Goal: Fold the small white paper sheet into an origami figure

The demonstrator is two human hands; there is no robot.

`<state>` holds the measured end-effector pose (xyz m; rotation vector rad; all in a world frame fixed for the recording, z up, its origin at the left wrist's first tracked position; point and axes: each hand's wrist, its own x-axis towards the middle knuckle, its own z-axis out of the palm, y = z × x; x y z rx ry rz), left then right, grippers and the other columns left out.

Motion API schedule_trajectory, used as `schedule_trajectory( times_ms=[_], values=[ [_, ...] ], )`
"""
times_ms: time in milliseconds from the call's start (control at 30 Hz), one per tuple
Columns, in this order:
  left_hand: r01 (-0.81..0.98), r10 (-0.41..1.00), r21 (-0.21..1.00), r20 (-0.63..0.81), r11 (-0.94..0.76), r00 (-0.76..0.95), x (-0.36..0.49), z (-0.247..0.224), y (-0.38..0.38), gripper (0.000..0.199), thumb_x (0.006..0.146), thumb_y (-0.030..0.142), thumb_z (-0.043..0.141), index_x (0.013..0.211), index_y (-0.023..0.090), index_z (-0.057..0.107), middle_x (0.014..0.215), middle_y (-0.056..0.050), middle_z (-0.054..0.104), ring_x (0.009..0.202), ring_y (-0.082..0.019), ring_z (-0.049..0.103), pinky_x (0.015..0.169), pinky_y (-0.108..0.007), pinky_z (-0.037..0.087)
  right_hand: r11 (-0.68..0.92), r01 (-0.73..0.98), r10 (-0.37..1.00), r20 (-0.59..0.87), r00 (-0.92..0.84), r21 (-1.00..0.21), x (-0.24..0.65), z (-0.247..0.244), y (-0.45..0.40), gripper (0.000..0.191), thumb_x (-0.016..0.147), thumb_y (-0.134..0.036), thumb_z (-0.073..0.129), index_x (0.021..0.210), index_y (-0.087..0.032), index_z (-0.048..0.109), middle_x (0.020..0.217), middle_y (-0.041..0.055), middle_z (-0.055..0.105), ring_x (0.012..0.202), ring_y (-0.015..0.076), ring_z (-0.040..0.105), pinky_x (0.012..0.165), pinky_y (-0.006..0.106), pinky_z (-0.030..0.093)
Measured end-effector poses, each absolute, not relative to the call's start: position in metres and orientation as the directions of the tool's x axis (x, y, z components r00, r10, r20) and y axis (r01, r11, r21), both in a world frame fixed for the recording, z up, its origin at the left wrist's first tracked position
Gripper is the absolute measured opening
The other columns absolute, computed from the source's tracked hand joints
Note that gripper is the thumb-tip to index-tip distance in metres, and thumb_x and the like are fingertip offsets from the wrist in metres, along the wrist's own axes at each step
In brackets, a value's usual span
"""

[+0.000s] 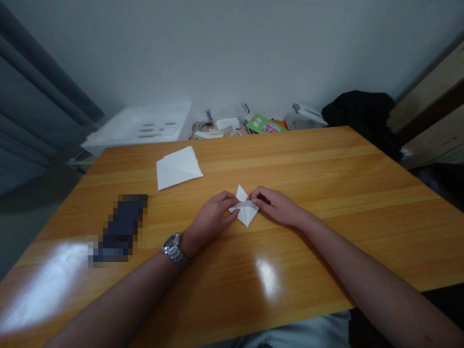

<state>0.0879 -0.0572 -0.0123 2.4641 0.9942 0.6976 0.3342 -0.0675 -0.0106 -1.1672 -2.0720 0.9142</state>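
A small folded piece of white paper (247, 214) lies at the middle of the wooden table (326, 179), one point aimed away from me and another toward me. My left hand (213, 216), a metal watch (174, 249) on its wrist, pinches the paper's left side between thumb and fingers. On the opposite side, my right hand (275, 205) has its thumb and fingertips closed on the right edge. A crease or flap runs across the paper between both hands. Fingers partly cover its left and right corners.
Several white sheets (179, 169) lie stacked at the back left of the table. A dark pixelated object (121, 229) rests at the left. Beyond the far edge are a white plastic tray (155, 123), a green booklet (266, 124) and a black cloth-like bundle (358, 113).
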Motion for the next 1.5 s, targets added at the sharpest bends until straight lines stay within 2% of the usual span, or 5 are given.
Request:
schedule_trajectory(
  times_ms=[133,300,700,1167,1500],
  values=[
    [0.538,0.738,0.526,0.311,-0.659,0.599,0.086,-0.018,-0.055,0.015,0.094,0.023,0.065,0.105,0.019,0.074,0.108,-0.007,0.069,0.099,-0.020,0.065,0.092,-0.034,0.054,0.447,0.479,0.846,0.183,-0.501,-0.755,0.333,-0.009,-0.069,0.009,0.097,-0.026,0.058,0.101,-0.020,0.064,0.100,0.0056,0.069,0.089,0.0183,0.062,0.081,0.031,0.048],
    [0.546,0.723,0.487,0.337,-0.682,0.603,0.086,-0.021,-0.054,0.015,0.092,0.019,0.067,0.104,0.019,0.075,0.108,-0.008,0.070,0.100,-0.021,0.066,0.092,-0.036,0.054,0.594,0.491,0.769,0.270,-0.579,-0.638,0.334,-0.014,-0.069,0.026,0.091,-0.022,0.069,0.117,-0.019,0.068,0.114,0.0109,0.065,0.108,0.0227,0.060,0.095,0.037,0.049],
    [0.562,0.726,0.477,0.302,-0.676,0.617,0.087,-0.016,-0.055,0.014,0.097,0.026,0.063,0.102,0.019,0.074,0.105,-0.006,0.069,0.097,-0.020,0.064,0.091,-0.034,0.053,0.634,0.567,0.767,0.331,-0.550,-0.527,0.327,-0.016,-0.065,0.016,0.097,-0.016,0.058,0.099,-0.019,0.074,0.103,0.0092,0.068,0.096,0.0202,0.063,0.087,0.035,0.051],
    [0.644,0.779,0.450,0.240,-0.618,0.579,0.096,-0.005,-0.055,0.020,0.099,0.028,0.055,0.096,0.017,0.072,0.101,-0.007,0.068,0.095,-0.022,0.062,0.089,-0.036,0.050,0.473,0.648,0.872,0.212,-0.440,-0.597,0.318,-0.006,-0.067,0.013,0.097,-0.019,0.058,0.092,-0.016,0.069,0.097,0.0090,0.065,0.092,0.0199,0.061,0.083,0.031,0.047],
    [0.667,0.796,0.456,0.184,-0.589,0.577,0.098,0.004,-0.050,0.018,0.097,0.025,0.055,0.091,0.017,0.070,0.099,-0.008,0.067,0.092,-0.022,0.063,0.083,-0.033,0.050,0.404,0.775,0.898,0.051,-0.437,-0.486,0.313,0.005,-0.050,0.010,0.091,-0.019,0.064,0.090,-0.013,0.072,0.093,0.0092,0.066,0.086,0.0190,0.060,0.077,0.029,0.042]
  ],
)
